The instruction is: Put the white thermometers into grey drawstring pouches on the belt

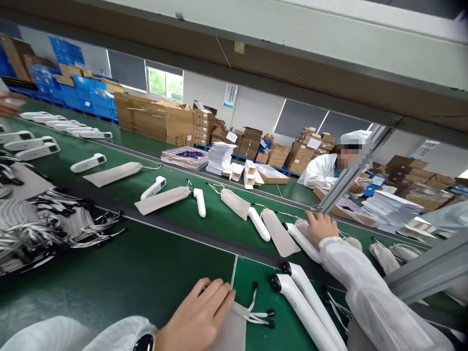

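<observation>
My left hand (201,312) is closed on the top edge of a grey drawstring pouch (236,331) on the near bench, its white cords with black ends lying to the right. Reaching out over the green belt, my right hand (321,228) has its fingers curled over another grey pouch (303,228), mostly hidden beneath it. Just left of that hand lies a white handheld device (303,243) with a dark end. Two larger-looking white devices (305,302) rest side by side between my arms. Further pouches (280,233) and devices (259,224) lie along the belt.
A heap of grey pouches (32,224) sits at the left. White devices (32,146) line the belt's far left, near another person's hand (9,105). A metal post (341,187) and overhead shelf (256,73) frame the bench. Across the belt, a co-worker (325,168) leans beside boxes.
</observation>
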### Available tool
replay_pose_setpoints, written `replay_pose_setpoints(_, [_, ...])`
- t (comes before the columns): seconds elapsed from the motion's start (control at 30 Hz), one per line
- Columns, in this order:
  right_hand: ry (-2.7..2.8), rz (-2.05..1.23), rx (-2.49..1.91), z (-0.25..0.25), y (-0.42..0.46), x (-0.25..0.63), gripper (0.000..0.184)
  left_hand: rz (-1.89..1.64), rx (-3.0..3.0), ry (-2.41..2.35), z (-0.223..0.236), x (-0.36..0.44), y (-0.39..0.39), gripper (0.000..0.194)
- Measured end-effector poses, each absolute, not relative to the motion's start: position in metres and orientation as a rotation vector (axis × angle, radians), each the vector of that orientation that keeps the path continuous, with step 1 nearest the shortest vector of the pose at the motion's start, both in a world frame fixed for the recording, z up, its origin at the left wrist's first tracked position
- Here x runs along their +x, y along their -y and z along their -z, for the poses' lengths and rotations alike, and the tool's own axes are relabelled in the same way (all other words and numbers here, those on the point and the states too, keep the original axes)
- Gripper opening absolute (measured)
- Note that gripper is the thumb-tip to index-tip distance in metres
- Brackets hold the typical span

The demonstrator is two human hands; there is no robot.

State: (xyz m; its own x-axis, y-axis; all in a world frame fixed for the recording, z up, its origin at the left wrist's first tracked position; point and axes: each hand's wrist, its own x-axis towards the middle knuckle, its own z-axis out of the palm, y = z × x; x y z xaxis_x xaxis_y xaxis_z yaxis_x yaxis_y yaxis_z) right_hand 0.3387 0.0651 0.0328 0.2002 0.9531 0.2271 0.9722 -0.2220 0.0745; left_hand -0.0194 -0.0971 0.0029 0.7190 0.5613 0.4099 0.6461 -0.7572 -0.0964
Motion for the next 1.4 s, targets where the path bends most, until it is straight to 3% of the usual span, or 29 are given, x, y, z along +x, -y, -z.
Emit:
replay_pose_setpoints(0.27, [1.874,-0.069,-2.210,0.013,-0.075,0.331,0.039,0.617,-2.584,0.736,0.009,-0.033,0.082,0.029])
replay_pose_setpoints(0.47, [1.441,-0.145,-1.826,-0.050,-0.048,0.328,0.051,0.447,-2.816,1.030,-0.004,-0.030,0.065,0.020])
replay_pose_setpoints(0.6, [1.151,-0.723,-1.130,-0.096,-0.006,0.257,0.045,0.425,-3.011,0.891,-0.030,-0.020,0.059,0.018])
replay_pose_setpoints(0.73, [1.130,-1.128,-0.823,-0.101,0.030,0.183,0.040,0.549,-3.110,0.920,-0.058,-0.010,0.068,0.017])
replay_pose_setpoints(0.9, [1.067,-1.338,-0.784,-0.094,0.044,0.168,0.032,0.837,-3.175,1.332,-0.068,-0.009,0.078,0.023])
replay_pose_setpoints(1.13, [0.984,-1.182,-0.734,-0.110,0.042,0.183,0.036,0.957,-3.193,1.270,-0.064,-0.006,0.080,0.021])
replay_pose_setpoints(1.3, [1.259,-1.556,-0.861,-0.091,0.058,0.164,0.031,1.219,-3.057,1.240,-0.070,0.000,0.078,0.021])
replay_pose_setpoints(1.4, [1.526,-1.741,-1.075,-0.072,0.068,0.159,0.047,1.312,-3.000,1.255,-0.073,-0.001,0.073,0.020])
